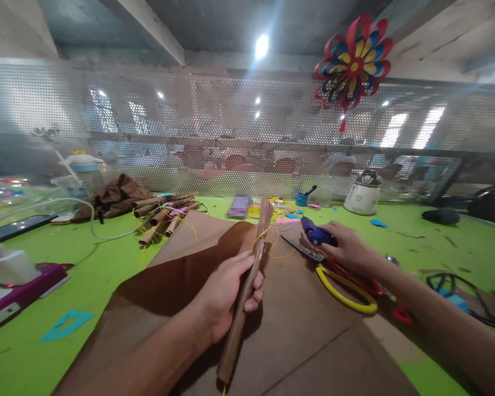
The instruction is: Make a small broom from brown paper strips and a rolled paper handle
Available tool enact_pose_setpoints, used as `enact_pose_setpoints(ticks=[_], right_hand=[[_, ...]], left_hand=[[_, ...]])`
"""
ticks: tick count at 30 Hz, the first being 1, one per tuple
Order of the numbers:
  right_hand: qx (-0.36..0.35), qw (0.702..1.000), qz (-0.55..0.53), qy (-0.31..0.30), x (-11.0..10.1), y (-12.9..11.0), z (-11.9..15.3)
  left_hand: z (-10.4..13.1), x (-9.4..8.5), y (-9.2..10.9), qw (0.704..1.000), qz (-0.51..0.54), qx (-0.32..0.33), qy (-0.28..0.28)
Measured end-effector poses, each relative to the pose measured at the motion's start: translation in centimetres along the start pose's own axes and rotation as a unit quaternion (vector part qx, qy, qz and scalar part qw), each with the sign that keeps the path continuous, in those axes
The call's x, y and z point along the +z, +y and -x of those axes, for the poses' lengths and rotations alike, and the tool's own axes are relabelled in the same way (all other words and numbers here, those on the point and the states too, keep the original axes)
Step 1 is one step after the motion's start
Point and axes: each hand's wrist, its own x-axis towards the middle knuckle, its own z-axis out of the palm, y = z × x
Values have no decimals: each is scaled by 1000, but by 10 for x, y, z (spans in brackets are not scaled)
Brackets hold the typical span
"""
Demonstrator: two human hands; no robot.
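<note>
My left hand (235, 286) is wrapped round a rolled brown paper tube (240, 322), which stands tilted with its crumpled, slit upper end pointing away from me. Yellow string (280, 254) loops round the tube near that end, and a bit shows at its lower end. On the right, my right hand (346, 245) is closed on a blue glue gun (317, 232), its lower part hidden by the fingers. Just below that hand lie scissors (303, 250) with yellow and red handles. A large sheet of brown paper (313, 341) spreads under both hands, its left part folded over.
Several paper tubes (160, 217) with yellow string lie at the back left, beside crumpled brown material (119, 195). A purple power strip (28, 291) and cable are at left. Further back stand a blue pot (301, 199) and a white bottle (362, 195). Black cables (457, 280) lie right.
</note>
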Motion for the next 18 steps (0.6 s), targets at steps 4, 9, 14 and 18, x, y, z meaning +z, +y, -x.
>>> enact_pose_setpoints(ticks=[4, 9, 14, 18], right_hand=[[-6, 997, 59, -46, 13, 27, -10], [-19, 992, 107, -63, 23, 51, -15], [17, 997, 68, 32, 16, 35, -12], [-17, 974, -225, -30, -1, -36, -1]], left_hand=[[1, 0, 0, 1000, -3, -16, -25], [2, 0, -2, 998, 7, -35, -48], [3, 1, 0, 998, 11, -36, -58], [5, 3, 1, 996, 17, -35, -85]])
